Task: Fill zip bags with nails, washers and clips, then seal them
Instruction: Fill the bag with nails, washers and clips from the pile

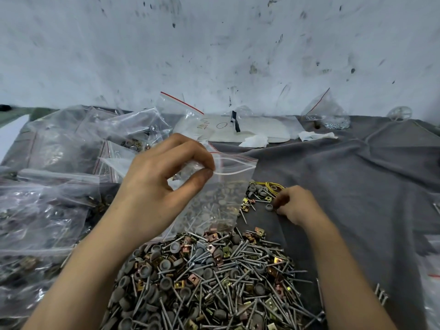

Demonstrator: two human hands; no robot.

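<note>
Pinches clear plastic zip bag (223,194) by its open mouth with left grip (166,177), hung above mixed heap of nails, washers, clips (209,282) for easy dropping. Curls right grip (295,203) over loose pieces (257,195) beside; hold unclear.

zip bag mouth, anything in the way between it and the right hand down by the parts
Nothing visible. The zip bag hangs from the left hand with its mouth open; only loose washers and clips lie on the cloth between it and the right hand.
</note>
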